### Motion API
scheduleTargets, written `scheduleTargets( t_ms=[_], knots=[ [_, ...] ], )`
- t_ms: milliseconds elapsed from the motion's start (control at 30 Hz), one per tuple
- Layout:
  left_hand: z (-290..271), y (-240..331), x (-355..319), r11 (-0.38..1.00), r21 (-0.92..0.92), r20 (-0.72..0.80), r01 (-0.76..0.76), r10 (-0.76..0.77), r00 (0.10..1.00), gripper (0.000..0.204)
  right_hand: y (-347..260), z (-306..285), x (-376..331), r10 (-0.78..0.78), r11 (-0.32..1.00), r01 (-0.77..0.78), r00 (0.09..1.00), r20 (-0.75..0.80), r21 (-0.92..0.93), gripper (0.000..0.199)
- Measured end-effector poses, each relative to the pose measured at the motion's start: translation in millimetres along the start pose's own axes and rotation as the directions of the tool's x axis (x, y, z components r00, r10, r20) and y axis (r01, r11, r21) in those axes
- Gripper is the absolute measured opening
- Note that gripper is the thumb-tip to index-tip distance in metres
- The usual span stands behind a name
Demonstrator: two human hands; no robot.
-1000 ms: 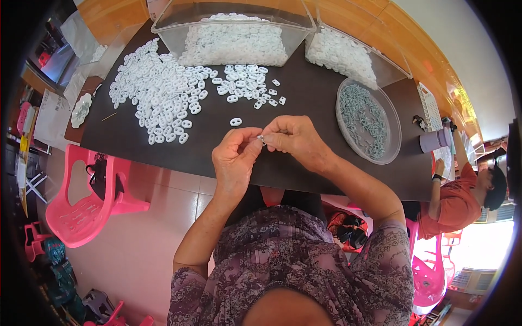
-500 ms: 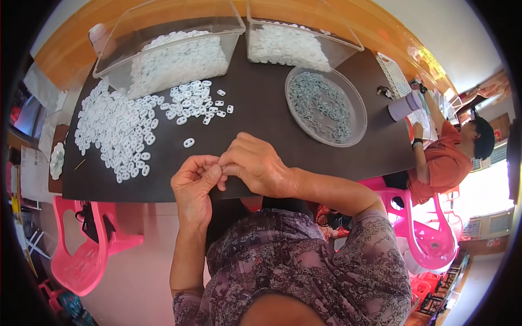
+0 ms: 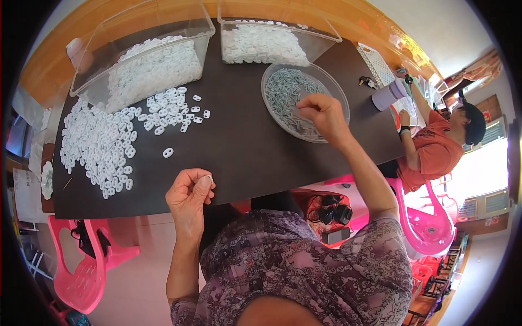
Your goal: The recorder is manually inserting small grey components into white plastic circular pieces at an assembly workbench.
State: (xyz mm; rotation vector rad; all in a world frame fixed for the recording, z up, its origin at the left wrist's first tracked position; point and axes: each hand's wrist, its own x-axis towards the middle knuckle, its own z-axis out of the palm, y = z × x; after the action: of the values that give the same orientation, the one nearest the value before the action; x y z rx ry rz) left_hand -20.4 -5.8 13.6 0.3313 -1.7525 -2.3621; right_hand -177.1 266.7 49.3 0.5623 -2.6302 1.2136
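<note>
My left hand (image 3: pixel 187 194) is closed in a pinch at the table's near edge, and a bit of a small white plastic piece (image 3: pixel 211 177) shows at the thumb tip. Over the right part of a round clear tray (image 3: pixel 343 107) is my right hand (image 3: pixel 326 118), fingers drawn together; whether anything is between them is hidden. Grey metal screws (image 3: pixel 283 95) lie heaped in that tray. Beyond my left hand, a single white two-holed oval piece (image 3: pixel 168 152) lies by itself on the dark table (image 3: pixel 234 141).
A large pile of white two-holed pieces (image 3: pixel 98 146) spreads at the left, with a smaller cluster (image 3: pixel 166 108) beside it. Two clear bins (image 3: pixel 204 54) of white pieces stand behind. At the right are a lilac bottle (image 3: pixel 389 95), keys (image 3: pixel 367 82) and a seated person (image 3: pixel 440 146) in orange.
My right hand has left my left hand and moved right and away to the screw tray. My left hand stays pinched near the table edge. The view has shifted slightly.
</note>
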Motion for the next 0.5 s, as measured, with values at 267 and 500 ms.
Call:
scheduleTargets(
  t_ms=[267, 500],
  knots=[
    [0, -7, 2, 1.000, 0.018, -0.005, 0.014, -0.014, 1.000, 0.014, 24, -7, -2, -0.010, 0.927, 0.101, 0.970, 0.244, -0.361, 0.011],
    [0, -8, 2, 1.000, 0.006, -0.018, 0.006, -0.006, 1.000, 0.014, 26, 2, 7, -0.085, 0.883, 0.179, 0.970, 0.227, -0.434, 0.006]
  ],
)
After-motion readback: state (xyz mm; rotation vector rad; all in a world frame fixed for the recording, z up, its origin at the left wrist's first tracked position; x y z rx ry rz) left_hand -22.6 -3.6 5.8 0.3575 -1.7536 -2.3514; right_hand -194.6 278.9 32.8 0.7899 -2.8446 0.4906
